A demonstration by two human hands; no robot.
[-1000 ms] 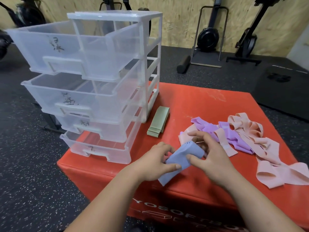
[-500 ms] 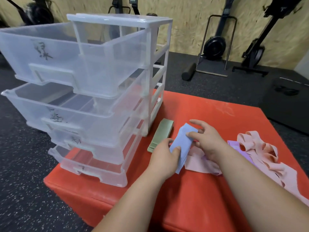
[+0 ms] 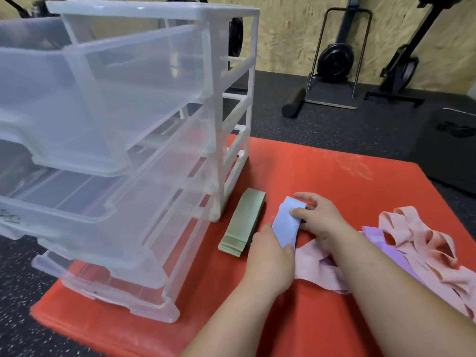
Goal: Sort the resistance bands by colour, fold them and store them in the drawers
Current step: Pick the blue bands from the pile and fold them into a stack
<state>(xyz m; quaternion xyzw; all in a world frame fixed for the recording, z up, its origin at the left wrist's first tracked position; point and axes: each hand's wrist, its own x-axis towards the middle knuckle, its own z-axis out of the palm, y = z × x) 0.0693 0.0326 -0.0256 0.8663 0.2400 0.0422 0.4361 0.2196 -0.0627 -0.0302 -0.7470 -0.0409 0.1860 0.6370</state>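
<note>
- Since a second ago your hands have carried the folded blue band (image 3: 285,225) from the lower centre of the frame up and left. It now sits just beside the green stack (image 3: 243,224), low over the red box (image 3: 334,181).
- Your left hand (image 3: 270,256) grips the near end of the blue band with its fingers curled round it. Your right hand (image 3: 320,220) pinches the far end, thumb on top and forefinger stretched past the edge.
- The fold is only held by your fingers. It will likely spring open if you let go before pressing it flat, since the band is elastic.
- The near end hangs over a loose pink strip. Set it down there and colours could mix, or the strip could drag along when you lift.
- The drawers (image 3: 116,99) stick far out at the left of the frame, past the box edge. A push down on one could tip the drawer unit (image 3: 253,73).
- Count: one blue band and one green stack, its layers too thin to number.
- There are four drawers, all pulled out, with no band visible in any.
- At least one purple band (image 3: 373,234) lies at the right.
- The pink bands (image 3: 422,240) are too tangled to count.
</note>
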